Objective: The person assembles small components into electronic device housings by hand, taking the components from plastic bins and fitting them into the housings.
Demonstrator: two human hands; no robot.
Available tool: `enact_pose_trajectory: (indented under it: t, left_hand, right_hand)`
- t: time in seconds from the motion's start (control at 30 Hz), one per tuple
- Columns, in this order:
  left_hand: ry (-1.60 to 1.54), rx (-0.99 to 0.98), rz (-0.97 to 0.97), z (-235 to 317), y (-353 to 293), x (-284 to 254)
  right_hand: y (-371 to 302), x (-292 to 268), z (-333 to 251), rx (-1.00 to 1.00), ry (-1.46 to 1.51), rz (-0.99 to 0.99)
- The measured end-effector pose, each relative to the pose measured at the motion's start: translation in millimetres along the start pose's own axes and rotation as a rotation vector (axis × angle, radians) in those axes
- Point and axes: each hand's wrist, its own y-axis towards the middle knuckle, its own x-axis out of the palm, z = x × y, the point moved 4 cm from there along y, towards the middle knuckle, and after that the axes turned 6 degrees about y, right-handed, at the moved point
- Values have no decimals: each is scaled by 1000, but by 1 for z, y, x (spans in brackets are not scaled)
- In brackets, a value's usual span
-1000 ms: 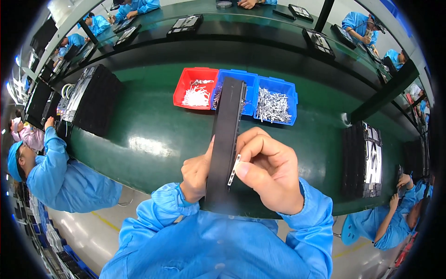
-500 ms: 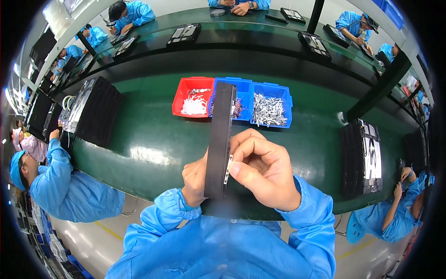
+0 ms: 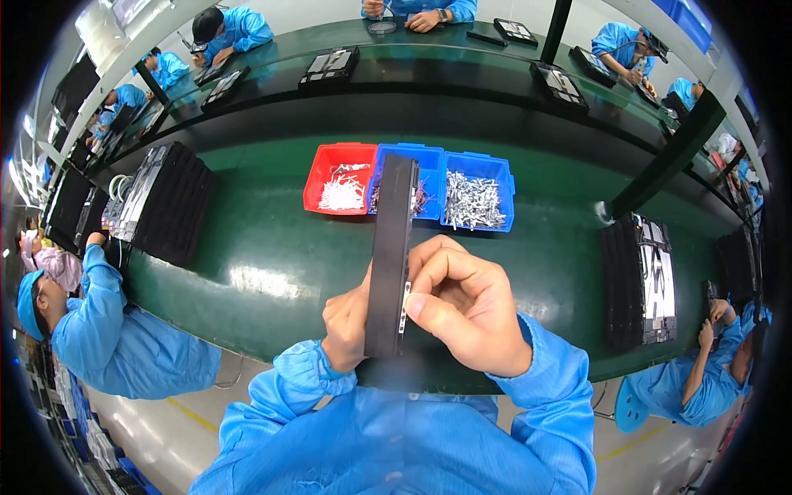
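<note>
Long black shallow rectangular casing with a matte surface [image 3: 388, 264] is held up over the glossy dark green table [image 3: 553, 272], between the person's two bare hands and in front of their body. The left hand [image 3: 345, 320] bears on the casing's left side, knuckles outward and wrist bent inward, closed around it as far as can be seen; most of its fingertips are hidden behind. The right hand [image 3: 469, 305] comes from the right with its palm turned partly upward, the fingers curled and the thumb laid forward, pinching a small narrow whitish strip with dark spots [image 3: 404, 308] at the casing's right edge. Whether the strip is fixed there cannot be told. Smooth, creased blue cloth sleeves [image 3: 551, 375] reach both wrists. The casing's plain face is flat and straight-sided, while its right edge looks uneven. Its long axis runs away from the person, the far end leaning slightly right and pointing toward the open blue plastic middle bin [image 3: 433, 158], which it partly covers from view. The strip's length lies nearly along that same axis
</note>
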Motion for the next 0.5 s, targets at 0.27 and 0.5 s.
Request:
enact_pose_trajectory:
  t: [0.27, 0.5]
  left_hand:
    - [12, 7, 10, 2, 0, 1]
    - [47, 23, 8, 5, 3, -1]
  right_hand:
    - [0, -1, 0, -2, -12, -4]
    - [1, -6, 2, -20, -37, -69]
